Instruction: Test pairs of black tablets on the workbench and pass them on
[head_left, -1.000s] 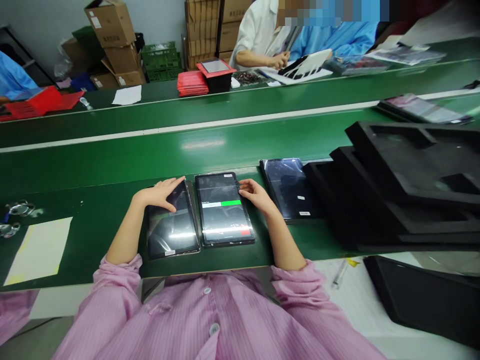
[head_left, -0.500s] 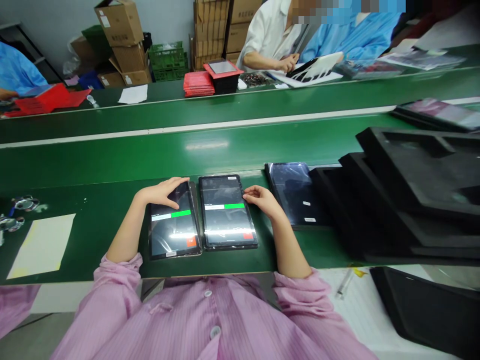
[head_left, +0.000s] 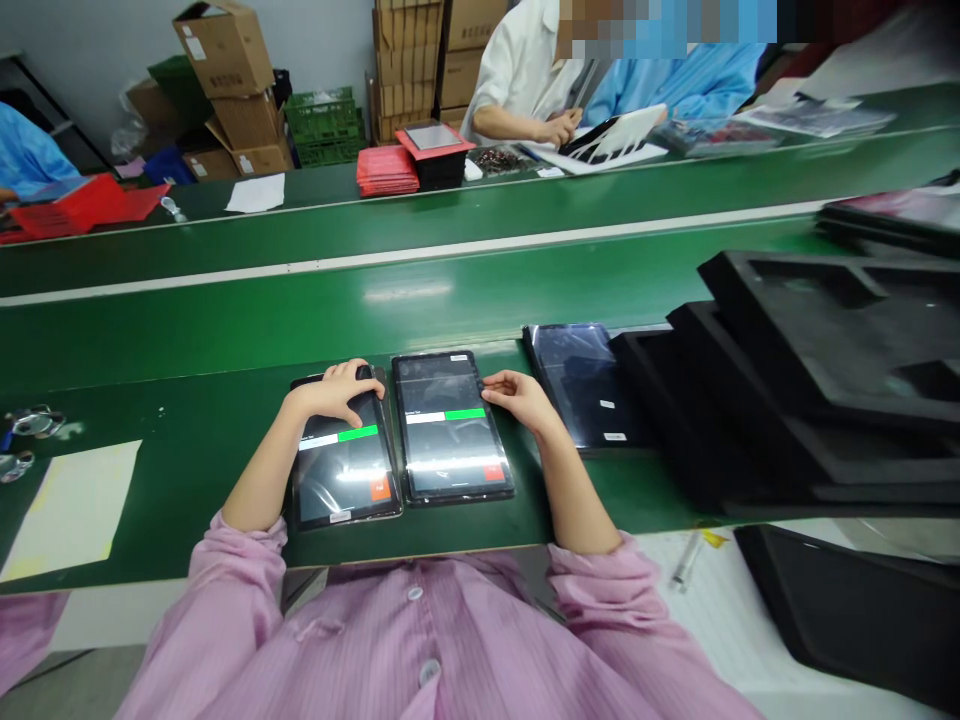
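Two tablets lie side by side on the green bench, screens lit with a white and green bar and a red patch low on the right. Across the upper part of the left tablet (head_left: 341, 475) rests my left hand (head_left: 337, 392), open, its fingers bent toward the upper right edge and its thumb apart over the screen. My right hand (head_left: 521, 398) is at the right edge of the right tablet (head_left: 450, 450), thumb and fingers closed together on that edge. Both tablets have small white labels. The fingertips of my left hand are partly hidden.
Right of my hand lie a dark tablet in clear film (head_left: 574, 375) and stacked black foam trays (head_left: 825, 340). A yellowish sheet (head_left: 75, 510) is at left. Across the green belt (head_left: 247, 310), a person in white sleeves (head_left: 517, 120) handles a tablet, near red pouches (head_left: 386, 172).
The fingers of my left hand have bent, moving from stretched along the tablet's top to curled near its upper right edge. My right hand stays at the right tablet's edge. The view has shifted slightly.
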